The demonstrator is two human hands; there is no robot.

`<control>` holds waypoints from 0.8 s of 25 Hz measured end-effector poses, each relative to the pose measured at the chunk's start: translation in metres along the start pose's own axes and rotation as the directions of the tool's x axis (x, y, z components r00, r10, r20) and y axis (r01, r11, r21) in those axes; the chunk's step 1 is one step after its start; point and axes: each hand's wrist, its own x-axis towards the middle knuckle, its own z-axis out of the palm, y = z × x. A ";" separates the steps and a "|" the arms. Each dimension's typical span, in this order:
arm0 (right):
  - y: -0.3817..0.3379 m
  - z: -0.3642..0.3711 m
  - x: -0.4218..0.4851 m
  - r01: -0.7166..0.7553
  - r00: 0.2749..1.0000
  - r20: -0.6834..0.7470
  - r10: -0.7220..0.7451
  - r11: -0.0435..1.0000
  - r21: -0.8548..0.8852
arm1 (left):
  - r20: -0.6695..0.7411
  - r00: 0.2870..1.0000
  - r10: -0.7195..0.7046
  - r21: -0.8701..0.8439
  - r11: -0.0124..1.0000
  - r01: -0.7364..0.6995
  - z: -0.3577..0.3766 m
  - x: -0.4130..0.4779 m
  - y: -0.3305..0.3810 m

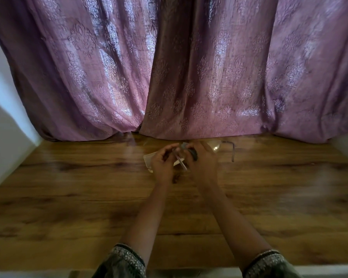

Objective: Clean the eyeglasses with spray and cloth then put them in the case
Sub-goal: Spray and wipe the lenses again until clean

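Left hand (162, 164): fingers curled, tips drawn in towards the thumb and reaching a small grey piece (182, 145). Blur hid whether they gripped it.
Right hand (203, 163): fingers curled round a dark thing (193, 154), seen at the hand's left edge. Back of the hand faced up.
Hands together: nearly touching over the far middle of the table (88, 197), both forearms stretched forward.
Rod (180, 161): thin and pale pink, in the gap between the hands. It slanted from far-left to near-right. Which hand held it could not be told.
White piece (149, 158): flat on the table, partly under the left hand, long axis roughly left to right. Case or cloth could not be told.
Glasses (216, 146): on the table just right of the right hand, close to the curtain's foot, with no hand on them. The front ran left to right, its left part hidden behind the right hand.
Temple (233, 153): purple, unfolded at the glasses' right end, pointing back towards the person.
Curtain (189, 67): purple and patterned, hanging down to the table's far edge.
Wall (4, 107): white, at the left.
Sleeves (125, 259): dark with pale embroidery, at the near edge.
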 end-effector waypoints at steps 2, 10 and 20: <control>0.001 0.006 -0.001 0.028 0.998 0.051 -0.025 0.998 -0.059 | 0.000 1.000 0.002 -0.006 1.000 -0.002 0.000 0.000 -0.001; -0.001 0.001 -0.003 0.043 0.998 0.058 -0.035 0.988 -0.147 | -0.049 0.999 0.012 0.004 1.000 -0.011 -0.004 0.004 0.001; -0.002 0.002 -0.006 0.076 0.997 0.043 -0.070 0.984 -0.159 | -0.069 0.998 0.000 0.001 1.000 0.000 -0.006 0.004 0.002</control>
